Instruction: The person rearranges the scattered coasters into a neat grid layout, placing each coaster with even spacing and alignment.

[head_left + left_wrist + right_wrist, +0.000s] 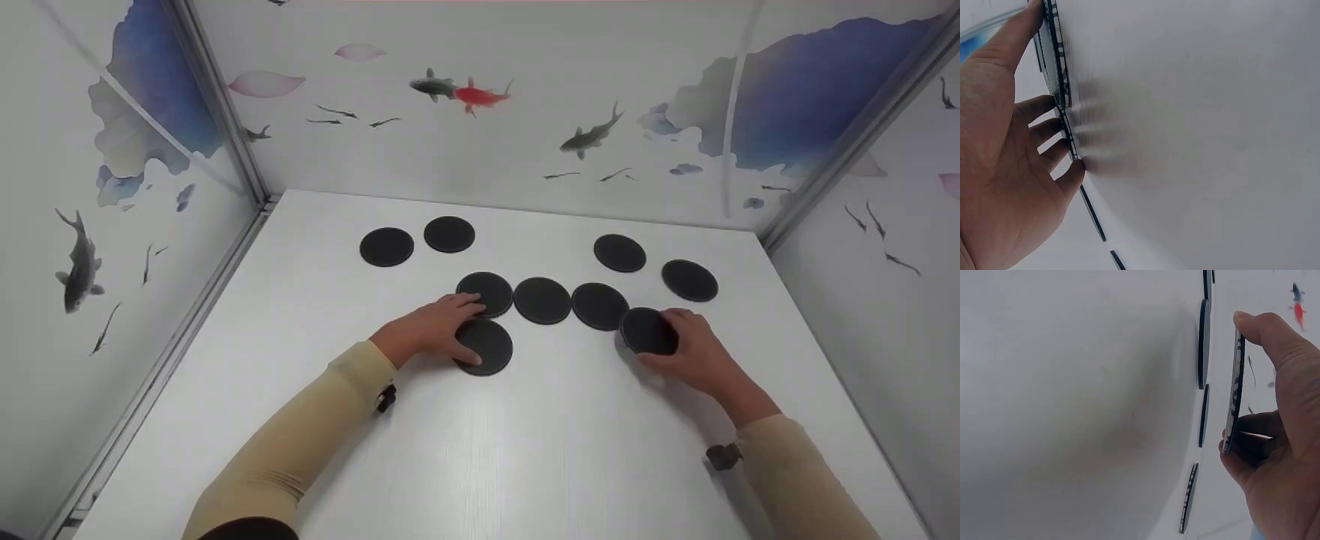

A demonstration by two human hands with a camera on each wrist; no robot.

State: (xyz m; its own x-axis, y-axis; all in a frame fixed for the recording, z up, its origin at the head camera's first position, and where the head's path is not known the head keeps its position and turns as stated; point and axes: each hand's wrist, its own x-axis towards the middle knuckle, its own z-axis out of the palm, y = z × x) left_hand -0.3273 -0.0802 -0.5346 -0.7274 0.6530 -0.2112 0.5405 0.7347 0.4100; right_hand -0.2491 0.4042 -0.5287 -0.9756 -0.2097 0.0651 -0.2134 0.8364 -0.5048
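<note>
Left hand: the left hand lies palm down on the bench, fingers straight and spread, resting on the near disc with the fingertips reaching toward the row disc just beyond it. From the left wrist camera the fingers touch the disc edges and curl round nothing.
Left arm: a beige sleeve runs from the near edge of the bench toward the near disc, the forearm low over the surface.
Right hand: the right hand grips the lifted disc by its rim, thumb on one edge and fingers on the other. The right wrist camera shows that disc tilted up and clear of the bench, pinched between thumb and fingers.
Right arm: it comes in from the near right corner of the bench, wrist bent toward the row of discs.
Row: three black discs lie side by side across the middle of the bench, the middle disc between the row disc and the right row disc; the lifted disc is just right of that last one.
Far discs: one pair lies beyond the row to the left, another pair beyond it to the right.
</note>
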